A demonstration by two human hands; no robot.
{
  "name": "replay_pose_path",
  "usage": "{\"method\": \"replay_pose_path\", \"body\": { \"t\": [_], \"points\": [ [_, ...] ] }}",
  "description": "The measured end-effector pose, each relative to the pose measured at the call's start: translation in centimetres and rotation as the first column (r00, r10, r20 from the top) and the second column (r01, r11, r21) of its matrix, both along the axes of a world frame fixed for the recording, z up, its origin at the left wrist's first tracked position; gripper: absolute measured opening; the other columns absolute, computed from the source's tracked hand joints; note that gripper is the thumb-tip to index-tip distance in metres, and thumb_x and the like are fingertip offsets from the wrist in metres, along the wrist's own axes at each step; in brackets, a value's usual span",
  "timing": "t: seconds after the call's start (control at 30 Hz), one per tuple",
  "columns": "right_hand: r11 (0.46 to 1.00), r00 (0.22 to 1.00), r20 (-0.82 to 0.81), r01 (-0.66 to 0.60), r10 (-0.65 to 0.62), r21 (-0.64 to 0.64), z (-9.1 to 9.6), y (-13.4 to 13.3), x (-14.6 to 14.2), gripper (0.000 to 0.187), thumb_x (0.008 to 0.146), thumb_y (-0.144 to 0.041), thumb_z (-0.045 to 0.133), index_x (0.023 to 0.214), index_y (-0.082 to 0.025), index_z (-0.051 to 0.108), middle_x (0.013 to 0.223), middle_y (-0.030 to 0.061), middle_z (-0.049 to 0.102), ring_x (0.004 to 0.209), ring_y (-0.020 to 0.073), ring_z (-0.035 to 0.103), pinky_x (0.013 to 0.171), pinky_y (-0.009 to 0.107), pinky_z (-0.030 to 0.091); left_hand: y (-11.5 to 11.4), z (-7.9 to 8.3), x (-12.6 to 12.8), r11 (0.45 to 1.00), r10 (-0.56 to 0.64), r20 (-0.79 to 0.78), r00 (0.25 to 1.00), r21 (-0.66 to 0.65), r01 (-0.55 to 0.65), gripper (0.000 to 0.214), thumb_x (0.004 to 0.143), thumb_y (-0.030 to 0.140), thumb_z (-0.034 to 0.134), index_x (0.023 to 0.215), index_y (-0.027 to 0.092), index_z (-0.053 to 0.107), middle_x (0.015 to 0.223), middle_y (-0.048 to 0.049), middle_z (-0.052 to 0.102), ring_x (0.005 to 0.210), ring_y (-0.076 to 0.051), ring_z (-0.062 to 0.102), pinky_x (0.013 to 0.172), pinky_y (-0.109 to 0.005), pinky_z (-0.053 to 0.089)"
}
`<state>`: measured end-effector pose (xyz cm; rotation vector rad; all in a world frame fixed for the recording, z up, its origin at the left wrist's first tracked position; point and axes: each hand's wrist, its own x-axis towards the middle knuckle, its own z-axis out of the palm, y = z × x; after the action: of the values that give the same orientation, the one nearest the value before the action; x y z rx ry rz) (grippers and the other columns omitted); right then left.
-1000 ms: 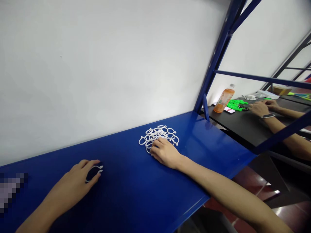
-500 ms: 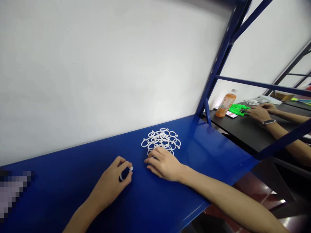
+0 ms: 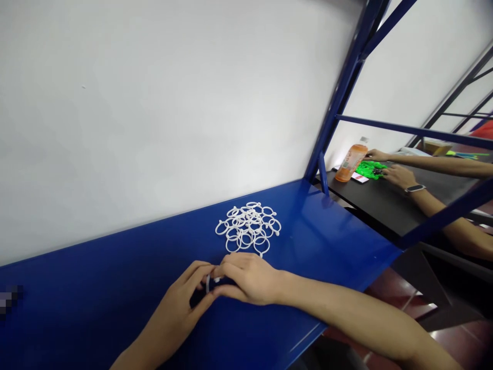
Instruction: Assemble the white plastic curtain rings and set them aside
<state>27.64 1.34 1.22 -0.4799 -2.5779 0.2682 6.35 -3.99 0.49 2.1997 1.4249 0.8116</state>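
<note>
A heap of several white plastic rings lies on the blue shelf near the wall. My left hand and my right hand meet just in front of the heap. Both have their fingers pinched together on a white ring held between them. How many rings sit in the pinch is hidden by the fingers.
A blue upright post and crossbars frame the shelf's right end. Beyond it stands a black table with an orange bottle and green parts, where another person's hands work. The white wall runs behind the shelf.
My left hand carried its ring rightward to the middle. My right hand drew back from the heap toward me, and the two hands now meet on the ring.
</note>
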Motion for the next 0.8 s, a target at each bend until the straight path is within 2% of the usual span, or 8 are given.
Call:
{"method": "replay_pose_path", "body": {
  "t": [0.2, 0.37, 0.6, 0.8],
  "points": [
    [0.998, 1.0, 0.002, 0.012, -0.012, -0.058, -0.1, 0.1, 0.1, 0.025, 0.104, -0.037, 0.046, 0.103, -0.016, 0.06, 0.092, 0.0046, 0.066, 0.082, 0.0143, 0.062, 0.076, 0.026, 0.052, 0.0, -0.7, -0.5, 0.999, -0.028, -0.04, 0.999, -0.038, 0.027, 0.032, 0.088, 0.046, 0.063, 0.116, 0.03, 0.065, 0.115, -0.0034, 0.068, 0.092, -0.02, 0.068, 0.083, -0.031, 0.059],
    [0.998, 0.999, -0.033, 0.029, -0.031, -0.057, -0.2, 0.3, 0.3, 0.029, 0.106, -0.036, 0.041, 0.101, -0.015, 0.06, 0.09, 0.0051, 0.066, 0.081, 0.014, 0.062, 0.075, 0.025, 0.052, 0.1, -0.9, -0.5, 0.998, -0.049, -0.082, 0.995, -0.044, 0.046, 0.037, 0.089, 0.046, 0.062, 0.123, 0.031, 0.062, 0.123, -0.0044, 0.065, 0.103, -0.022, 0.067, 0.091, -0.033, 0.057],
    [0.996, 0.998, -0.069, -0.009, 0.002, -0.091, -0.4, 0.2, 0.2, 0.026, 0.102, -0.042, 0.05, 0.101, -0.017, 0.058, 0.09, 0.0045, 0.067, 0.081, 0.0147, 0.062, 0.076, 0.027, 0.052, 0.0, -1.2, -0.3, 0.998, -0.052, -0.07, 0.996, -0.029, 0.05, 0.032, 0.09, 0.046, 0.061, 0.118, 0.03, 0.063, 0.116, -0.0027, 0.067, 0.102, -0.02, 0.067, 0.09, -0.029, 0.057],
    [0.996, 0.997, -0.046, -0.062, 0.059, -0.056, -0.5, 0.1, 0.2, 0.026, 0.105, -0.034, 0.044, 0.09, -0.018, 0.058, 0.085, 0.003, 0.066, 0.078, 0.0137, 0.059, 0.074, 0.025, 0.05, -0.1, -0.7, 0.2, 0.996, -0.086, -0.053, 0.995, -0.03, 0.084, 0.026, 0.088, 0.047, 0.063, 0.105, 0.027, 0.067, 0.107, -0.0043, 0.068, 0.096, -0.021, 0.068, 0.086, -0.031, 0.057]
  ]
}}
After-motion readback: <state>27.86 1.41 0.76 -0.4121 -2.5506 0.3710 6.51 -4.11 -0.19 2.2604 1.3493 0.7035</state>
